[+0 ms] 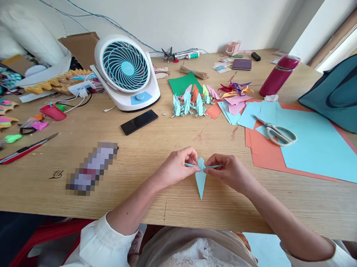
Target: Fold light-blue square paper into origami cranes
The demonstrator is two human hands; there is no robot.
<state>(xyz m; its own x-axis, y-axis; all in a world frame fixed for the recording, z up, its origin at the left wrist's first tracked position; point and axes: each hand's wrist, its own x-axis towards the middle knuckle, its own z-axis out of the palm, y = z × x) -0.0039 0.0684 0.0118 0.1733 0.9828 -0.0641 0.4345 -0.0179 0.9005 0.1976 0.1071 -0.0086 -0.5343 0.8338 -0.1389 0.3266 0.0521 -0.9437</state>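
Near the table's front edge I hold a light blue folded paper figure (200, 184) between both hands. It has a long point towards me, a short blunt top, and a thin strip sticking out to each side. My left hand (181, 164) pinches the left strip close to the middle of the figure. With thumb and fingers closed, my right hand (229, 171) grips the right strip. Part of each strip is hidden by my fingers. Beyond my hands stand several finished folded paper figures (187, 102) in light blue, pink, orange and yellow-green.
Scissors (277, 131) lie on light blue sheets (323, 146) over orange paper (266, 153) at the right. A phone (139, 122) lies before a white fan (126, 72). Left is a red utility knife (21, 151). A bottle (278, 77) and a blue bag (344, 93) stand back right.
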